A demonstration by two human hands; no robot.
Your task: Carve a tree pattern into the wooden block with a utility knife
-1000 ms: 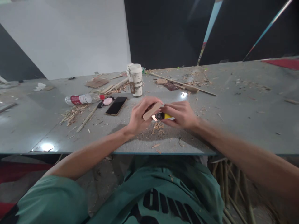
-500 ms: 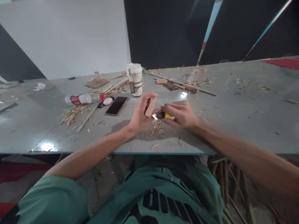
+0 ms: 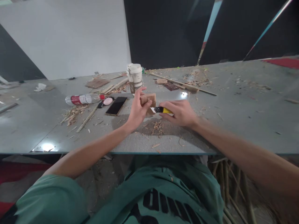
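Between the thumb and fingers of my left hand (image 3: 137,109) is a small brown block of wood (image 3: 149,97), its broad face turned toward me. My right hand (image 3: 179,112) is closed around a utility knife (image 3: 166,110) with a yellow and black handle. The short bright blade points left and lies at the lower part of the block, close to my left thumb; whether it is cutting in cannot be made out. Under both hands, a small heap of wood shavings (image 3: 158,127) is scattered on the grey table (image 3: 130,144).
Left of my hands lie a black phone (image 3: 116,105), a pink round object (image 3: 107,101) and a plastic bottle (image 3: 81,99). A white paper cup (image 3: 135,76) stands just behind my left hand. Wooden strips (image 3: 187,86) and shavings lie along the back.
My left hand has turned the wood block, so its broad face shows instead of its narrow edge. The knife has shifted slightly up, still beside the block.
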